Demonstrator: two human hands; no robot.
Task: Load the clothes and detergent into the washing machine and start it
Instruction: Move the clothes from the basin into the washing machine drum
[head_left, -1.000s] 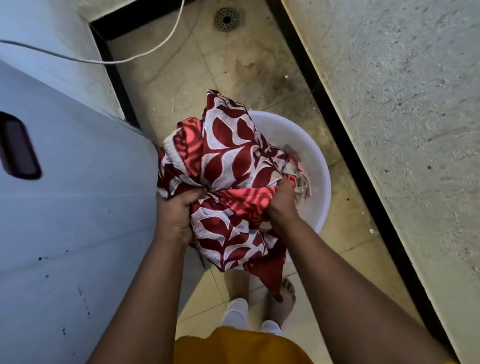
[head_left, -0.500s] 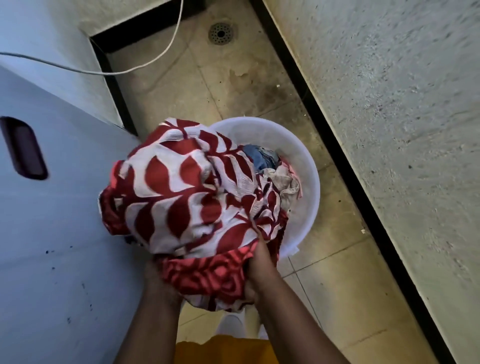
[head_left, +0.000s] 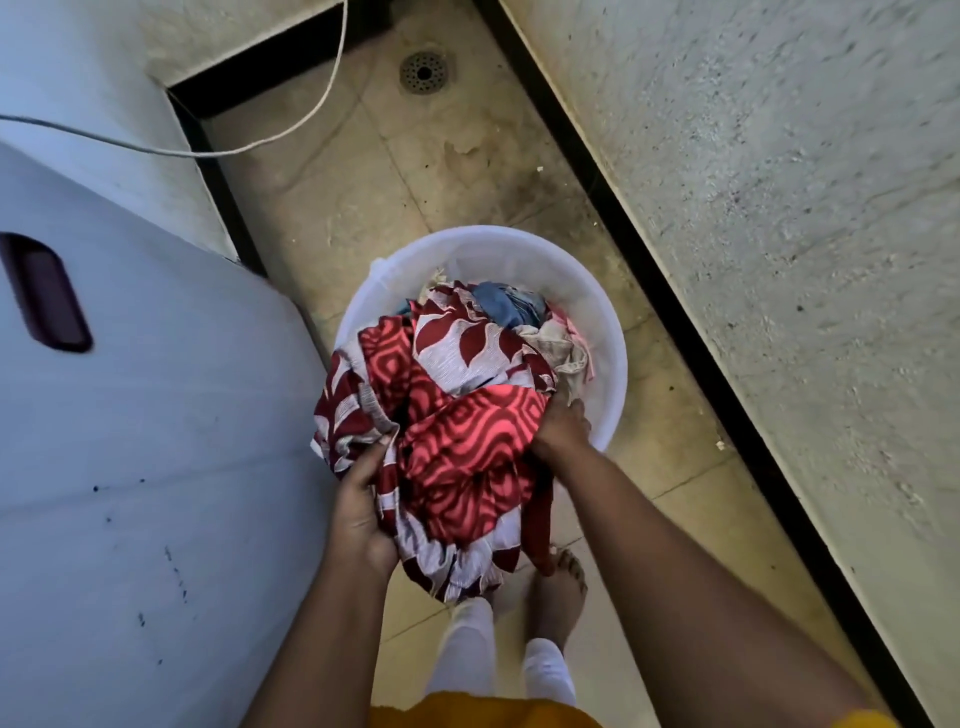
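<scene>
The bundle of cloth (head_left: 447, 415) mixes dark red leaf shapes on white with bright red-pink wavy swirls. At its 1 o'clock lies a blue garment (head_left: 506, 304). The basin (head_left: 592, 296) is white, the washing machine (head_left: 145, 467) pale blue-white, the floor (head_left: 363, 197) beige tile.

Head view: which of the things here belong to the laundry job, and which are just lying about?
In the job:
- red-and-white patterned cloth, gripped by the left hand and the right hand
- white tub with more clothes
- washing machine

Just there:
- floor drain
- white cord
</scene>
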